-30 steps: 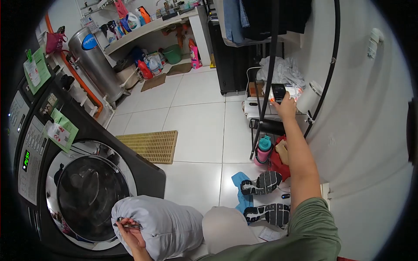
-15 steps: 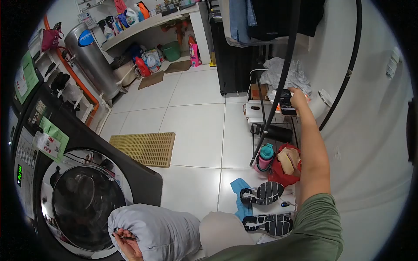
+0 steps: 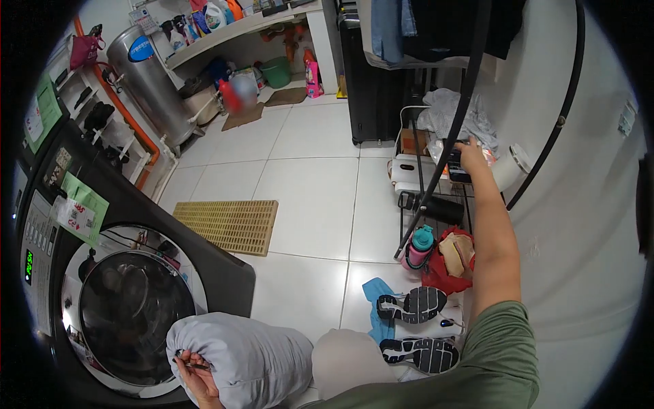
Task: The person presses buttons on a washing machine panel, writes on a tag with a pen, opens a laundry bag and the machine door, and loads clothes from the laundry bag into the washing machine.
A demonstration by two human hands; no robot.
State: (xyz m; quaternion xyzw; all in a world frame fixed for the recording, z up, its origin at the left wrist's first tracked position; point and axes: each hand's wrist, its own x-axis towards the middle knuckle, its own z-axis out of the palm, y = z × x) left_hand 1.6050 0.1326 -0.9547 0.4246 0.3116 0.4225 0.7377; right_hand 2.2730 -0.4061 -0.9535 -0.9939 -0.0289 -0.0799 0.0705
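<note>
My left hand (image 3: 197, 380) is closed at the gathered end of a puffy grey fabric bundle (image 3: 255, 358). A small, thin dark object (image 3: 198, 366) sits between its fingers; its kind is unclear. My right arm stretches forward to the wire rack (image 3: 469, 208). There my right hand (image 3: 473, 157) is at a black device (image 3: 458, 172) lying on the top, its fingers bent over the upper part. Whatever they grip is hidden. Beside that hand lie a crumpled grey-white cloth (image 3: 460, 114) and a white cylindrical container (image 3: 511, 167).
A washing machine (image 3: 136, 317) with a round door stands at left. On the tiled floor are a yellow grate mat (image 3: 228, 223) and upturned shoes (image 3: 413, 305). A bottle with a teal lid (image 3: 422, 238) and a red bag (image 3: 441, 273) are under the rack. Black poles (image 3: 470, 88) cross nearby.
The view has shifted slightly, moving the rack a little rightward in the picture. My right hand stays at the black device, its fingers now reaching further over it. My left hand keeps its hold.
</note>
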